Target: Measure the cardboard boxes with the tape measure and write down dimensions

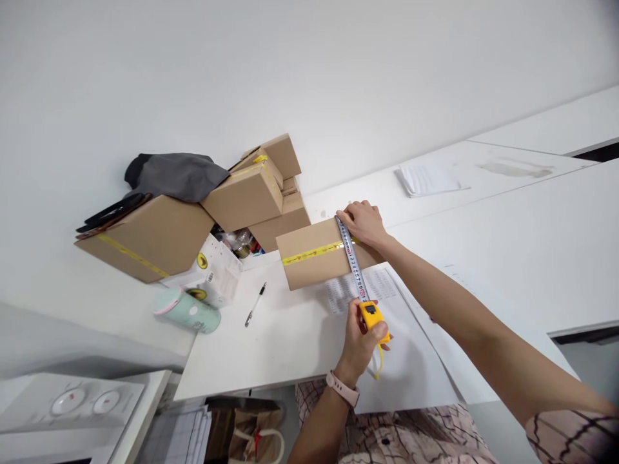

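My left hand (363,335) is closed around the yellow case of a tape measure (371,316), with a thumb on its side and a yellow strap hanging below. Its metal tape (355,265) is pulled out across a small cardboard box (309,267), which has yellow printed packing tape along its top. At the box's far edge, my right hand (363,222) grips the tape's end, its fingers curled over the edge. That hand and forearm hide the box's right end. Printed sheets (406,351) lie on the white table (285,335), partly under the box.
A pen (255,304) lies left of the box. Beyond it are a mint-green cylinder (191,311), a white carton with avocado pictures (217,274) and stacked cardboard boxes (244,196), with a dark grey cloth (178,175) on top. A paper stack (428,180) is at the back.
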A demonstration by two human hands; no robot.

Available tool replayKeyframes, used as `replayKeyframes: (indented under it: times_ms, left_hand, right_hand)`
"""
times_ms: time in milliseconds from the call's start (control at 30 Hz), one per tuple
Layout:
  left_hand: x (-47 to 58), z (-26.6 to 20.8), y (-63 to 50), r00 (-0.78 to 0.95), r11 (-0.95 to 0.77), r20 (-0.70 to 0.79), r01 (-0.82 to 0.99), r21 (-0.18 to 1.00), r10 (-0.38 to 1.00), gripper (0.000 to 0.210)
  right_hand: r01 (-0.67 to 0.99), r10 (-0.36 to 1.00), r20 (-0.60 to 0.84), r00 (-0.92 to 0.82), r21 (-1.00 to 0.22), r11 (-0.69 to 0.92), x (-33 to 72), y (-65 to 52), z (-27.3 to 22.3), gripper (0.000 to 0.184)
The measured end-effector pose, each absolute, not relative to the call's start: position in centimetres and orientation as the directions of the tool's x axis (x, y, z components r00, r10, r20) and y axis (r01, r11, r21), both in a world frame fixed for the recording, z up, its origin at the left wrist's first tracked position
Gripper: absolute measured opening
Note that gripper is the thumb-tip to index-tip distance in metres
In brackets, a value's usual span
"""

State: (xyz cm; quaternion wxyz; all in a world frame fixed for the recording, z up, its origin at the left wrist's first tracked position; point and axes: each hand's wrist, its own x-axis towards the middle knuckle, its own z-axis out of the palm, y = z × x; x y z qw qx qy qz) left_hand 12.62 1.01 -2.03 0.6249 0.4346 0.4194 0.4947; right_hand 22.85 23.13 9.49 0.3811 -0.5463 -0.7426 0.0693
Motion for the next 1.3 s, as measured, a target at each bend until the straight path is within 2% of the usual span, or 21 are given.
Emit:
replayKeyframes:
  times_ms: [300,600,767,933,1167,1300]
  left_hand:
    - [13.9,-2.7,1.2,0.169,0.127,-0.082,-0.271,0.954,0.982,0.064]
    - [14.3,-3.1,1.5,0.189,0.137,-0.081,-0.299,0.944,0.978,0.073]
    - [14.4,-3.3,1.4,0.184,0.132,-0.079,-0.296,0.946,0.980,0.073]
    - [14.5,-3.3,1.4,0.177,0.119,-0.068,-0.298,0.947,0.982,0.073]
    - [14.5,-3.0,1.4,0.171,0.128,-0.083,-0.272,0.954,0.982,0.071]
    - [14.2,-2.7,0.9,0.160,0.130,-0.088,-0.269,0.954,0.983,0.069]
  right_hand:
    - [0.753,0.872,0.481,-0.093,-0.539,0.377,22.6,23.1,9.5,0.033]
    - [0.716,0.840,0.536,-0.082,-0.555,0.424,22.7,23.6,8.9,0.033]
    - [0.742,0.865,0.494,-0.090,-0.546,0.389,22.7,23.2,9.3,0.032]
    - [0.779,0.879,0.465,-0.105,-0.511,0.363,22.7,23.0,9.5,0.033]
    - [0.761,0.863,0.498,-0.088,-0.526,0.381,22.7,23.1,9.2,0.033]
    - [0.778,0.862,0.499,-0.090,-0.505,0.373,22.7,22.9,9.1,0.039]
